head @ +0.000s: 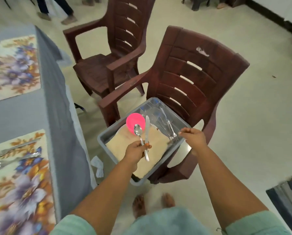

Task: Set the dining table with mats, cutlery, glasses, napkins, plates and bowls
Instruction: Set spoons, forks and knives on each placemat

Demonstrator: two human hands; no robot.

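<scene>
My left hand (137, 151) grips a spoon (138, 131) and a table knife (147, 128), both pointing up over a grey tub (102, 135) that sits on a brown plastic chair (198, 72). In the tub lie a pink bowl (135, 122), cream-coloured mats or napkins (125, 143), clear glasses (152, 109) and loose cutlery (169, 128). My right hand (193, 135) hovers over the tub's right rim with fingers loosely curled, next to a fork (175, 139); whether it holds the fork is unclear. On the table at left, a floral mat (23, 175) carries two forks (11, 156).
A second floral mat (13, 65) lies farther along the grey-clothed table (19, 114). Another brown chair (111, 53) stands behind the first. A crumpled white cloth (97, 165) lies on the floor by the table. Other people's feet (69, 19) show at the top.
</scene>
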